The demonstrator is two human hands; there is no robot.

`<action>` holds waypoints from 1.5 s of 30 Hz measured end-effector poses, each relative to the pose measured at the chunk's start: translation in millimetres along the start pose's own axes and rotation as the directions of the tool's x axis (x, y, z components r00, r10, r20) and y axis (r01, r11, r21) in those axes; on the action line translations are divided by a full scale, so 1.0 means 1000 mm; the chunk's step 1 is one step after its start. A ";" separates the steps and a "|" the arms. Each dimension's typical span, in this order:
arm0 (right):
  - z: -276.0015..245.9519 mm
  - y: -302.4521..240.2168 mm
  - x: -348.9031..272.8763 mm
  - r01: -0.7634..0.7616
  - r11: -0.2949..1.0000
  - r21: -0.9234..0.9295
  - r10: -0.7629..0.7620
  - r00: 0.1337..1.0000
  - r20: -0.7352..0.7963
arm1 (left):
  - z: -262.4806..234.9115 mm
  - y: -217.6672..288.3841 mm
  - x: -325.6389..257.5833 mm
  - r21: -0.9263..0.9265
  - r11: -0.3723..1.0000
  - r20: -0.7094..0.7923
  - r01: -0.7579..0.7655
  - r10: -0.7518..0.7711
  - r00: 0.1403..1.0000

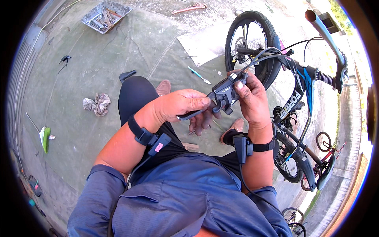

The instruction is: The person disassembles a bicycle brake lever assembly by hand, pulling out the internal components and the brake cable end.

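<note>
Both hands hold a black brake and shift lever unit (226, 93) in front of my knees. The thumb of my left hand (187, 104) presses on its lever blade, while darkened fingers curl below. My right hand (252, 98) is closed around the other end of the unit, thumb on top, where cables come in. Those cables (272, 50) run to a black and blue bicycle (302, 93) on the right. The handlebar (325, 35) has a bare tube end pointing up and left.
A metal tray (106, 17) of tools and a red pipe wrench (189, 8) lie at the back. On the green ground sheet are a slim teal tool (199, 75), a black grip-like piece (127, 75), a rag (98, 104) and a small black lever (65, 59). More bicycles (324, 158) stand right.
</note>
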State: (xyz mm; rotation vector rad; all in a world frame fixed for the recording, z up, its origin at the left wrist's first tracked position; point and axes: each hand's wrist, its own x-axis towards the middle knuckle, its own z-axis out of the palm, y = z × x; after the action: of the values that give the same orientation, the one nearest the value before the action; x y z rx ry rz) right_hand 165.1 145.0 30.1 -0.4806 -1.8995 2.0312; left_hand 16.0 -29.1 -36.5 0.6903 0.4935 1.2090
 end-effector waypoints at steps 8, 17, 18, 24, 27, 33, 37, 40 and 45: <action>0.003 -0.005 0.000 -0.015 0.997 -0.071 0.008 0.994 -0.106 | 0.005 0.007 -0.002 0.111 0.993 -0.071 -0.028 0.036 0.997; 0.006 -0.007 -0.004 -0.029 0.991 -0.128 0.011 0.990 -0.142 | 0.007 0.008 -0.002 0.135 0.991 -0.139 0.010 0.009 0.990; 0.007 -0.005 -0.004 -0.017 0.990 -0.138 -0.004 0.988 -0.156 | 0.006 0.007 -0.001 0.145 0.989 -0.155 0.016 0.007 0.988; 0.006 0.018 -0.004 0.046 0.950 -0.309 -0.128 0.960 -0.250 | 0.006 0.001 0.005 0.452 0.885 -0.372 0.108 0.078 0.925; 0.017 0.020 -0.009 0.003 0.913 -0.408 -0.117 0.960 -0.254 | 0.008 -0.003 0.009 0.784 0.593 -0.417 0.182 0.287 0.862; 0.047 0.025 -0.007 -0.027 0.983 -0.180 -0.016 0.972 -0.236 | 0.010 -0.016 0.019 0.991 0.036 -0.114 0.128 0.734 0.670; 0.050 0.017 -0.008 -0.040 0.994 -0.102 0.010 0.961 -0.278 | 0.016 -0.010 0.014 0.990 0.026 -0.114 0.142 0.745 0.657; 0.044 0.013 -0.010 -0.006 1.000 0.021 0.010 0.974 -0.227 | 0.019 -0.003 0.009 0.990 0.131 -0.140 0.061 0.765 0.628; 0.041 0.001 -0.011 0.050 0.997 0.061 -0.044 0.994 -0.099 | 0.012 -0.006 0.009 0.910 0.385 -0.259 -0.157 0.820 0.511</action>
State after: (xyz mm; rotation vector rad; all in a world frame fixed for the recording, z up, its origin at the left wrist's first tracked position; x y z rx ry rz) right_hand 156.0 103.2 31.9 -0.5043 -1.7682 1.9933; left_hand 30.3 -24.3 -32.4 1.2520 1.6839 1.9258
